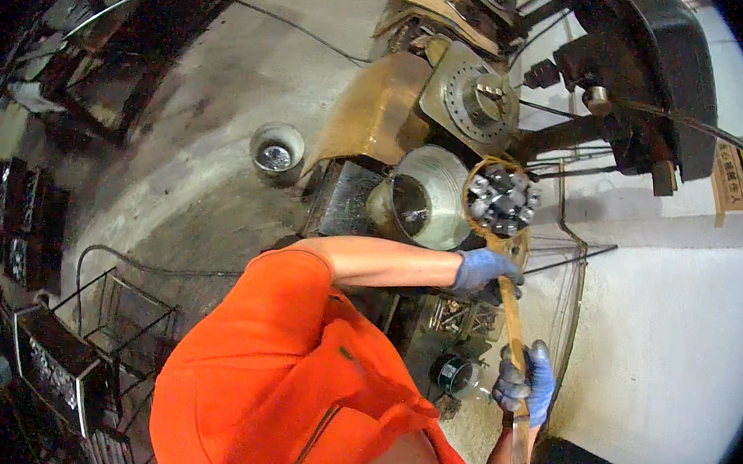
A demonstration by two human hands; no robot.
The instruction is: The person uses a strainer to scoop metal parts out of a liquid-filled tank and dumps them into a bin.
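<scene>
A long wooden handle (513, 323) runs from a round, yellowish-rimmed scoop heaped with grey metal pieces (503, 199) down toward my right side. My left hand (487, 272), in a blue-grey glove, is closed round the handle just below the scoop. Lower down, my right hand (528, 382), also gloved, grips the same handle, with its end sticking out past the wrist. Right beside the scoop stands a large metal bucket (446, 194), tilted in view, with something dark and shiny inside.
Beyond the bucket is a machine with a round drilled plate (478, 96). A dark machine arm (618, 99) overhangs at the upper right. A smaller bucket (276, 149) stands on the floor. Near my right hand lies a clear jar with a dark lid (452, 374). Metal racks (56, 364) stand at left.
</scene>
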